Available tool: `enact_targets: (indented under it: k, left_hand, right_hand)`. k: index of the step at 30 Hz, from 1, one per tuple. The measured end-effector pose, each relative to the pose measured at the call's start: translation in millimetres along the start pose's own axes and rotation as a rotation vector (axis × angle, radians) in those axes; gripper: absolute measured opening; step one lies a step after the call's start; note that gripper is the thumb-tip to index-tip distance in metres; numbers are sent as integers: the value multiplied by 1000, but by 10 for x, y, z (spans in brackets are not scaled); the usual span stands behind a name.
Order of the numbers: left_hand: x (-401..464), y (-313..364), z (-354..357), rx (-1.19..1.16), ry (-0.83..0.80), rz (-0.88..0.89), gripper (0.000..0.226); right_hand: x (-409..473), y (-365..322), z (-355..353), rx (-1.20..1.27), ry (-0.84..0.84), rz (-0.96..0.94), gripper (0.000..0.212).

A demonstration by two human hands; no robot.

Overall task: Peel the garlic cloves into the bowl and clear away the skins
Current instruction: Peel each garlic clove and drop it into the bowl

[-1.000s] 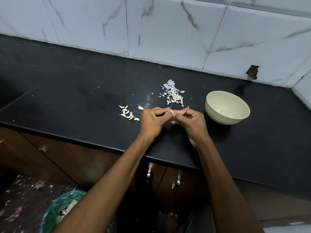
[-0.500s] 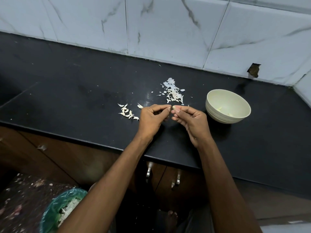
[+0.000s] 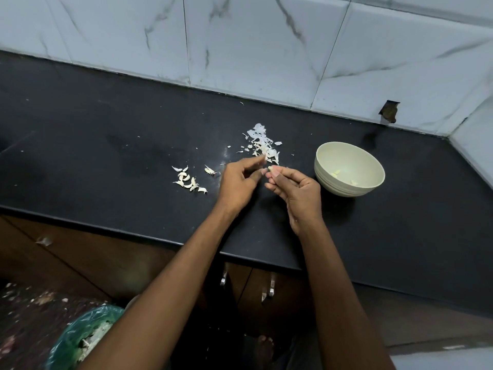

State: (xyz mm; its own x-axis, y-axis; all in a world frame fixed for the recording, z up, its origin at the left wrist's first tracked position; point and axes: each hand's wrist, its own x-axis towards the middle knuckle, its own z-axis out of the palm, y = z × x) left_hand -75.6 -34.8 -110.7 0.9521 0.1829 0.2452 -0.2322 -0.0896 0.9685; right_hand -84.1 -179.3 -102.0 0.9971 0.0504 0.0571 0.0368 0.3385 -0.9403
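Between right fingers (image 3: 274, 170): garlic clove (image 3: 270, 168).

Surface (image 3: 106, 134): black stone-like slab, smooth, semi-gloss w/ dull smudges. Wall tiles (image 3: 266, 44): white marble-look, glossy, grey veins, thin grout lines. Bowl (image 3: 346, 188): pale cream, looks plastic, matt-satin, ribbed bands low on outer wall. Garlic skins (image 3: 262, 145): thin, papery, white, partly translucent. Unpeeled cloves (image 3: 189, 181): dry papery husk, off-white. Cabinet fronts (image 3: 80, 263): dark brown wood-look, satin; handles (image 3: 271, 288) shiny metal. Bin liner (image 3: 74, 332): green plastic film, crinkled, glossy. Floor (image 3: 24, 308): speckled, dark.
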Motion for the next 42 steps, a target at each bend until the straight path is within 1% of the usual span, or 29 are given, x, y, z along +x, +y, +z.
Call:
enact_targets:
  k: [2, 4, 6, 9, 13, 17, 20, 29, 38, 42]
  left_hand:
    - [-17, -10, -24, -60, 23, -36, 19]
    - [-44, 23, -49, -131, 20, -66, 13]
    - [-72, 67, -62, -191, -5, -82, 14]
    - [-91, 78, -63, -207, -36, -91, 14]
    - [-98, 87, -62, -192, -46, -95, 13]
    - [-125, 128, -65, -202, -67, -99, 15]
    - [-122, 117, -72, -200, -86, -95, 17]
    - [-127, 83, -66, -146, -51, -73, 12]
    - [-128, 103, -94, -136, -96, -62, 13]
    - [-140, 116, -93, -149, -86, -66, 13]
  right_hand:
    - [15, 3, -10, 2, 12, -3, 13]
    - [21, 13, -7, -4, 25, -3, 12]
    - [22, 27, -2, -16, 43, -4, 12]
    - [26, 52, 3, -34, 77, -20, 14]
    - [23, 61, 14, -142, 109, -118, 19]
    - [6, 48, 26, -138, 94, -140, 21]
    - [13, 67, 22, -183, 85, -157, 21]
    - [28, 103, -10, -285, 40, -178, 22]
    - [34, 100, -5, -257, 73, -176, 19]
    - [37, 108, -18, -269, 43, -171, 20]
